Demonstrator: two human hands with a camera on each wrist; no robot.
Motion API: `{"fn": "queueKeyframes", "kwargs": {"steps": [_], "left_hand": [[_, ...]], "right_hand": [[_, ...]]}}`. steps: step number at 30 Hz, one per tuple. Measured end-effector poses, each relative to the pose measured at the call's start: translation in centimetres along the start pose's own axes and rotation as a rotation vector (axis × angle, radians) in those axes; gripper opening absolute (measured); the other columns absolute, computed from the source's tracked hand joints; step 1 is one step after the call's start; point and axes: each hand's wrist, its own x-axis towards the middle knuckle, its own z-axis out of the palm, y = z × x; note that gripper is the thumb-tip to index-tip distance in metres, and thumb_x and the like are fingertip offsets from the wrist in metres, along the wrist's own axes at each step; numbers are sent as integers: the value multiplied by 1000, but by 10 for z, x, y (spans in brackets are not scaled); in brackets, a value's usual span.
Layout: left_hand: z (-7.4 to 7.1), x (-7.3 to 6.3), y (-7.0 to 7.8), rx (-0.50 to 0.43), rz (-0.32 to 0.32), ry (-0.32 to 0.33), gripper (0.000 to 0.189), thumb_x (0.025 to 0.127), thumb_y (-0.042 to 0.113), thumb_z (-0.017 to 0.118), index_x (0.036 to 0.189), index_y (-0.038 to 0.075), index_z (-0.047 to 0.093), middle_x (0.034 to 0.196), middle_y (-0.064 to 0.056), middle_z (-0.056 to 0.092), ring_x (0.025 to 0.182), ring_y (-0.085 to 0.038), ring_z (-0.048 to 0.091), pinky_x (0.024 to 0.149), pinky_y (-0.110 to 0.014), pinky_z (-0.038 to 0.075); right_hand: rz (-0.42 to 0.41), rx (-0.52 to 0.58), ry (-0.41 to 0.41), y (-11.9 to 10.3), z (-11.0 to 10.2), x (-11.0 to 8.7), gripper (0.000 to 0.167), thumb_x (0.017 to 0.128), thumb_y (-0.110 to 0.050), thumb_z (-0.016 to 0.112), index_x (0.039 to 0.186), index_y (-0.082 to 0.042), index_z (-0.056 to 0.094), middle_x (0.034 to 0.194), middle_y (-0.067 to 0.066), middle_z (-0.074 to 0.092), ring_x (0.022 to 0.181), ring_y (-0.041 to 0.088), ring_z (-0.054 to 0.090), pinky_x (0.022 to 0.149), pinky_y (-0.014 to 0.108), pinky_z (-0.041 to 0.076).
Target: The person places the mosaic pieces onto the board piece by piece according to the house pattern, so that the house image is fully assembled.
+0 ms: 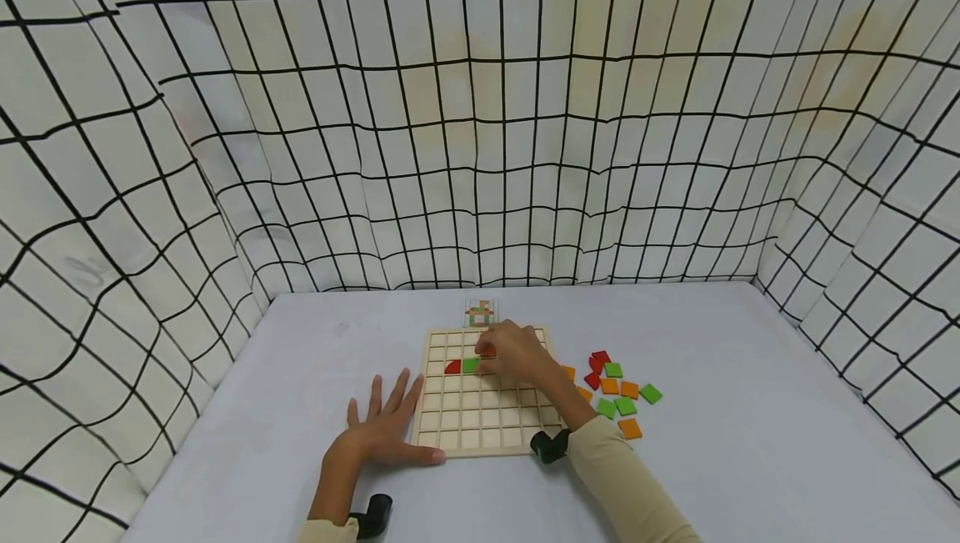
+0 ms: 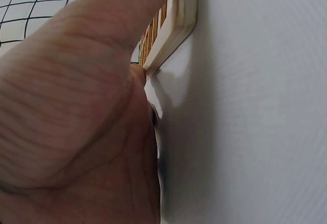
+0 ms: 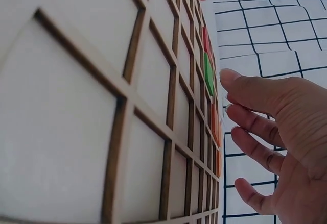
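A wooden grid board (image 1: 480, 418) lies on the table, divided into square cells. In its upper part sit a red tile (image 1: 453, 367) with a curved edge and a green tile (image 1: 470, 365). My right hand (image 1: 517, 353) hovers over that upper part, fingers bent loosely, thumb and index apart around an orange-red tile (image 1: 488, 352). The right wrist view shows the fingertips just off the board and orange tiles (image 3: 214, 123) in cells beside the green one. My left hand (image 1: 386, 430) rests spread on the table, its thumb along the board's lower left corner.
Loose green, orange and red tiles (image 1: 629, 390) lie right of the board, some partly behind the right forearm. A small pattern card (image 1: 481, 312) stands at the board's far edge. White walls with a black net (image 1: 517, 134) enclose the table (image 1: 247, 443).
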Motion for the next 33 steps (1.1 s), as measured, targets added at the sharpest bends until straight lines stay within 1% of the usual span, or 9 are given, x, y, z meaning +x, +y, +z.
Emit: {"fn": "queueKeyframes", "kwargs": {"steps": [2,5,8,12,17,23,25,30,33], "left_hand": [[0,0,1,0,-3,-2,124,66,68,77,158,15,14,166,-15,-1,147,-50,-13,106,-77,-6],[-1,0,1,-1,-5,-2,124,66,68,77,158,15,14,165,-15,-1,147,-50,-13,106,-77,-6],[0,0,1,0,-9,-2,124,65,68,77,158,14,14,165,-15,-1,147,-50,-13,107,-77,-6],[1,1,1,-3,-13,-5,125,65,69,77,158,14,15,166,-14,-1,147,-50,-14,107,-77,-6],[2,2,0,4,-14,-4,125,64,71,76,158,15,15,166,-14,-1,147,-49,-14,107,-77,-6],[2,3,-2,11,-10,2,126,63,72,76,158,15,14,166,-14,-1,147,-49,-14,106,-78,-5],[2,3,-2,12,-8,0,126,64,72,76,158,15,14,166,-15,-1,147,-50,-14,106,-78,-5],[3,4,-2,11,-10,-3,126,64,72,75,158,15,14,166,-15,-1,147,-50,-15,106,-78,-5],[3,4,-1,8,-8,-3,126,64,72,75,158,15,14,166,-15,-1,147,-50,-15,106,-78,-5]], "right_hand": [[3,16,5,1,-2,-2,22,84,-39,76,97,-20,75,97,-7,69,100,20,60,85,55,46],[17,34,7,4,-7,-4,20,85,-37,76,96,-20,75,99,-6,69,101,21,60,86,57,46],[39,40,1,8,-11,-6,22,87,-37,75,100,-19,76,103,-5,69,105,21,60,88,58,45],[66,48,-4,14,-18,-11,24,87,-35,74,104,-17,75,102,-4,69,103,20,59,87,55,46],[87,70,10,22,-26,-20,21,88,-32,74,102,-17,75,101,-3,68,96,18,59,83,53,46],[119,78,26,35,-29,-34,18,87,-31,75,98,-18,75,97,-5,68,96,17,60,83,53,47],[121,73,38,40,-30,-38,16,87,-31,75,97,-18,74,95,-6,67,94,17,60,81,52,48],[136,85,54,51,-33,-49,16,87,-30,75,98,-19,74,95,-7,67,94,15,61,80,46,49],[159,105,60,57,-36,-57,17,87,-29,75,100,-17,74,96,-6,67,95,15,61,81,44,50]]}}
